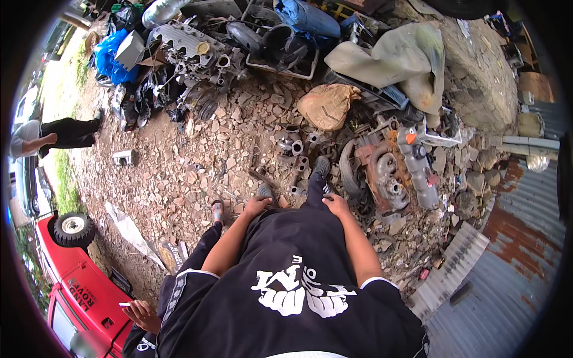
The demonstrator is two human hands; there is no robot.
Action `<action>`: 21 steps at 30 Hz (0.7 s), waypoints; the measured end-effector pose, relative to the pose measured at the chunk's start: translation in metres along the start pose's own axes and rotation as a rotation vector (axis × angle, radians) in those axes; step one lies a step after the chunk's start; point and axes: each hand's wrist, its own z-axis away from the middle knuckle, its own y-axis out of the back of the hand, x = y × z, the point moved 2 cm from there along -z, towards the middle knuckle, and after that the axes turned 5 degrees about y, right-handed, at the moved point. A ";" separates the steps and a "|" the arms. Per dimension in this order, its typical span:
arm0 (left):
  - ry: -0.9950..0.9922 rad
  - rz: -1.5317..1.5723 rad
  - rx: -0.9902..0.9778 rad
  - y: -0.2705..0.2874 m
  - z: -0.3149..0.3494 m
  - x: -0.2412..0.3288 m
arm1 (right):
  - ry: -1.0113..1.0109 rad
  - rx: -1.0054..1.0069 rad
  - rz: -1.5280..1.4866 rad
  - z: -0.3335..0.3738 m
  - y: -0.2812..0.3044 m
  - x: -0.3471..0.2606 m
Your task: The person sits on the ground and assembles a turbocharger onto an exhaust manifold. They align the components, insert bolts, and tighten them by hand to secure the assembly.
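My left hand rests on my left thigh, its fingers loosely laid over the dark trousers. On the other leg, my right hand lies over the knee of the dark trousers with bent fingers. I see no object in either hand. Ahead of my feet, several greasy metal engine parts lie on the rubble. A rusty engine with a grey valve cover stands to the right of my right hand.
Beside me at left, another person's hand holds a small white stick like a cigarette. Farther off are a red off-road vehicle and a standing person. An engine, a tan sack and corrugated metal sheets surround the broken-stone ground.
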 end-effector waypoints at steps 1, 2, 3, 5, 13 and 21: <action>0.060 0.196 0.045 0.006 0.016 0.010 | -0.012 -0.053 0.081 -0.015 0.002 0.006; 0.121 0.396 0.093 0.011 0.031 0.017 | -0.022 -0.112 0.164 -0.028 0.003 0.009; 0.196 0.577 0.166 0.027 0.049 0.032 | -0.005 -0.097 0.137 -0.046 0.007 -0.002; 0.120 0.789 0.319 0.019 0.046 0.056 | 0.009 -0.011 0.155 -0.081 0.052 0.000; -0.224 0.607 0.752 -0.007 0.072 0.160 | 0.067 -0.057 0.199 -0.131 0.139 0.021; -0.228 0.919 0.690 0.012 0.045 0.212 | -0.088 -0.021 0.073 -0.249 0.162 0.093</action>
